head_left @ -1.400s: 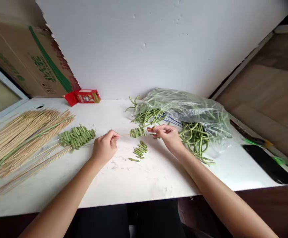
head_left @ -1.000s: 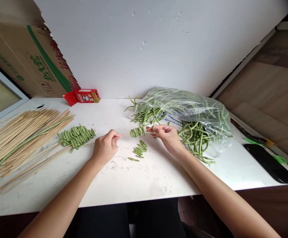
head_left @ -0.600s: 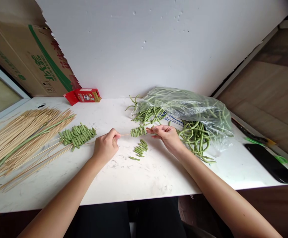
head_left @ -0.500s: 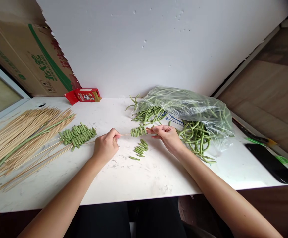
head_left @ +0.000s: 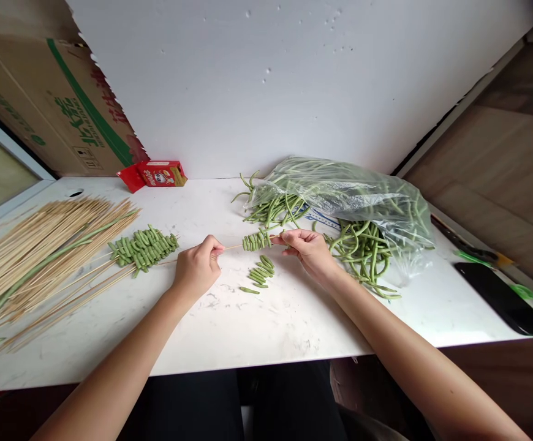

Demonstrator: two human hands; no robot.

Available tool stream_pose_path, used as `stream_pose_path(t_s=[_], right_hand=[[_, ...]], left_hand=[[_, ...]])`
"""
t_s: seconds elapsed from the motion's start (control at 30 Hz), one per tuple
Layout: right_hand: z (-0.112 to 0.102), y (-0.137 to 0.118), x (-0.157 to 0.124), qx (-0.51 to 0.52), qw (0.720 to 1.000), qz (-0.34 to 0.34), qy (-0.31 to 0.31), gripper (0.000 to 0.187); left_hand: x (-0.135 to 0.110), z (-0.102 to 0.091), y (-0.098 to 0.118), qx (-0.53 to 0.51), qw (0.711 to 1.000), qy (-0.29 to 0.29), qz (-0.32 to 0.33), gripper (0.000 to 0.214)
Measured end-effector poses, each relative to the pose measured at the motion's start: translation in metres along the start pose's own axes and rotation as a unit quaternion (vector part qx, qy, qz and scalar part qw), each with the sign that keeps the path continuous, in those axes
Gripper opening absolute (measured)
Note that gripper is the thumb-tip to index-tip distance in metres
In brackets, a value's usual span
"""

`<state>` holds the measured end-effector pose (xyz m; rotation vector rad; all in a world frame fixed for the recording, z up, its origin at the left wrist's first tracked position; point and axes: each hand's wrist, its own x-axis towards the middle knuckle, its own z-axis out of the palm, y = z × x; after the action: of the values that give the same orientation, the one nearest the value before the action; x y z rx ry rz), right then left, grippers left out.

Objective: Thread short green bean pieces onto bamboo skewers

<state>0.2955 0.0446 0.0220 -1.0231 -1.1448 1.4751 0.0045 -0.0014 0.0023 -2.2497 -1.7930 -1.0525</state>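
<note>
My left hand (head_left: 198, 263) is closed around a thin bamboo skewer (head_left: 233, 247), held roughly level above the table. Short green bean pieces (head_left: 256, 241) are threaded side by side toward its right end. At that end my right hand (head_left: 310, 248) pinches a green bean piece (head_left: 283, 233) between thumb and fingers, by the skewer's tip. Below the held skewer lie several loose cut bean pieces (head_left: 261, 272) on the white table (head_left: 230, 331). Filled bean skewers (head_left: 144, 248) rest to the left of my left hand.
Many bare bamboo skewers (head_left: 50, 245) are spread at the left, with a long bean (head_left: 32, 275) across them. A red box (head_left: 163, 174) stands at the back. On the right are a clear bag of beans (head_left: 353, 187), loose long beans (head_left: 370, 254) and a black phone (head_left: 500, 297).
Both hands keep almost the same positions and grips on the skewer and bean piece. The whole view has shifted very slightly.
</note>
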Motion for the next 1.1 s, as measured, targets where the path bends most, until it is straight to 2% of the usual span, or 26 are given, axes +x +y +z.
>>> stream_pose_path(t_s=[0.7, 1.1], right_hand=[[0.0078, -0.0005, -0.0060, -0.014, 1.000, -0.020, -0.004, 0.028], [0.0094, 0.0015, -0.0061, -0.028, 0.999, -0.034, 0.003, 0.031]], left_hand=[[0.0019, -0.0049, -0.0012, -0.004, 0.999, -0.021, -0.029, 0.022], [0.0026, -0.0056, -0.0015, 0.003, 1.000, -0.022, -0.020, 0.022]])
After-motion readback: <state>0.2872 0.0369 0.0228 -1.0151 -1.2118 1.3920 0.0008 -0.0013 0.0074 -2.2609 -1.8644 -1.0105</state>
